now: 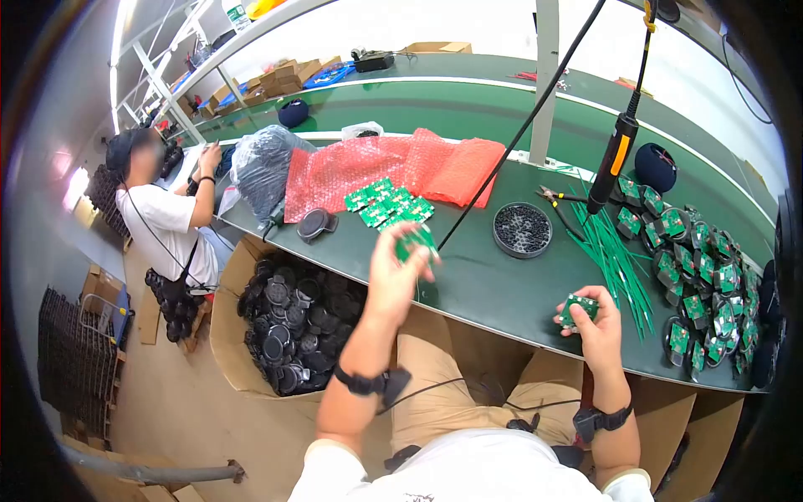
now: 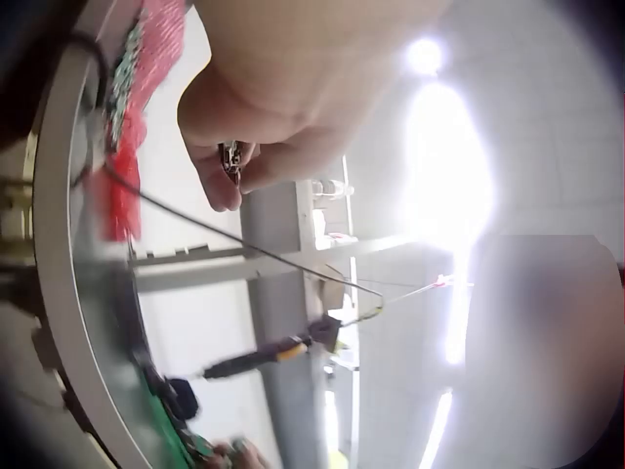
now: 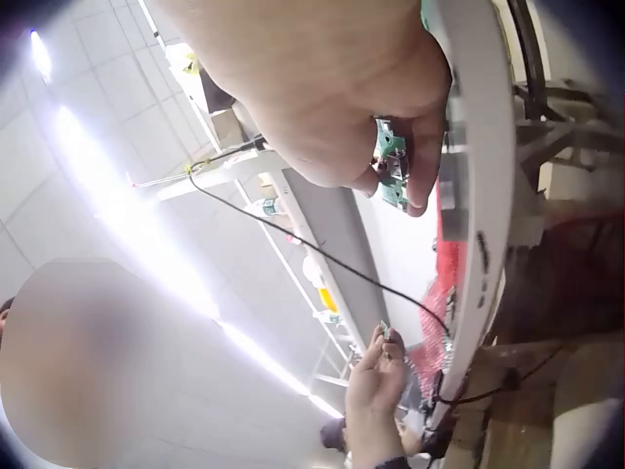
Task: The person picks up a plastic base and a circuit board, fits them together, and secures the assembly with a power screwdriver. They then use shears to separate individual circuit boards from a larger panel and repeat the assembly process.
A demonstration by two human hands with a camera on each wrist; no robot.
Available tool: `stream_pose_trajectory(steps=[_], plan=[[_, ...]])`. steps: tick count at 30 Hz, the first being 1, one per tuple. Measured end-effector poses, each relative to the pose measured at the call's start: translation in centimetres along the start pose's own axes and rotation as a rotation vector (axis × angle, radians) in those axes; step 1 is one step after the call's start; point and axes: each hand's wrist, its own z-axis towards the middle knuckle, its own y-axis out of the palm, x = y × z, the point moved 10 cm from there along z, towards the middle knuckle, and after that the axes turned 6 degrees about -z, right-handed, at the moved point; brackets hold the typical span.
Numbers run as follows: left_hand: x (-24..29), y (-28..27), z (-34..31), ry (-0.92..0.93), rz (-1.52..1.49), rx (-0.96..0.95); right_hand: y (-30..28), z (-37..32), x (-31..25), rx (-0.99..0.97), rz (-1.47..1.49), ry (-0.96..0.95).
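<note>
My left hand (image 1: 396,272) pinches a green circuit board (image 1: 416,243) above the bench, just in front of a group of green boards (image 1: 390,205). In the left wrist view the fingers of the left hand (image 2: 264,117) close on a small part seen edge-on. Farther right, my right hand (image 1: 600,328) holds another green board (image 1: 579,310) between thumb and fingers near the bench's front edge. The right wrist view shows that board (image 3: 393,164) in the grip of the right hand (image 3: 332,107).
Red bubble wrap (image 1: 351,171) lies behind the boards. Right of centre are a round tray of small black parts (image 1: 522,230), pliers (image 1: 562,209), green strips (image 1: 615,263) and many board-topped discs (image 1: 704,276). A screwdriver (image 1: 615,159) hangs above. A carton (image 1: 227,351) holds black discs.
</note>
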Motion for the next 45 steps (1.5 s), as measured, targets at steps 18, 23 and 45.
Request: stream_pose_trajectory(steps=[18, 23, 45], plan=[[5.9, -18.3, 11.7, 0.255, 1.674, 0.776, -0.8, -0.2, 0.4, 0.052, -0.121, -0.110], [4.3, -28.4, 11.9, -0.114, 1.347, 0.701, -0.8, 0.1, 0.2, 0.042, -0.150, -0.161], [-3.3, 13.9, -4.8, 0.387, 0.614, -0.544, -1.7, -0.3, 1.4, 0.059, -0.031, -0.032]])
